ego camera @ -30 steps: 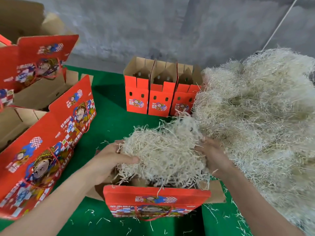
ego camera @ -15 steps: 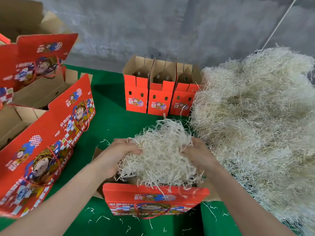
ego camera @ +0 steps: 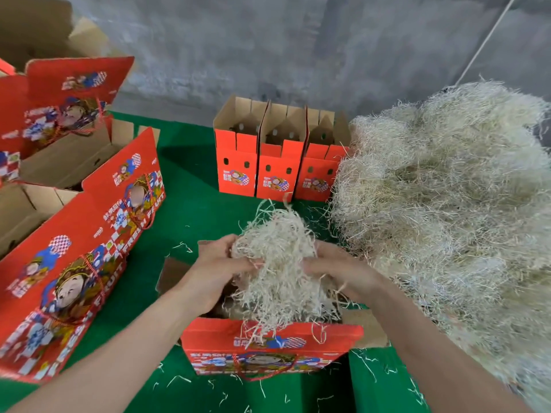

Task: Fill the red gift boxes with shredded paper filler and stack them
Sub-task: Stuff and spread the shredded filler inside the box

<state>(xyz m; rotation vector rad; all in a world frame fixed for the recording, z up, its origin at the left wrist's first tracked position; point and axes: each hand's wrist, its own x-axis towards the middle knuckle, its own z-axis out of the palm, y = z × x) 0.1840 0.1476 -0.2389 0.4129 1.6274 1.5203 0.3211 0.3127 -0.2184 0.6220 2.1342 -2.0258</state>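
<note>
Head view: the left hand (ego camera: 217, 272) and right hand (ego camera: 343, 275) grip one clump (ego camera: 277, 257) of pale shredded filler between them, fingers (ego camera: 241, 260) curled into its sides; the clump hangs over the open top of the near box (ego camera: 268, 347), its lower strands trailing down inside and a few over the red front wall; that box stands on the green worktop (ego camera: 190, 186) right before the person, brown flaps spread to either side; the big pile (ego camera: 447, 204) of filler lies just right of it, beside the right forearm; three small boxes (ego camera: 280, 162) stand open in a row at the back, the rightmost against the pile; large boxes (ego camera: 83, 234) sit stacked at the left, open, brown insides showing; loose strands dot the worktop; a grey wall (ego camera: 268, 40) rises behind.
</note>
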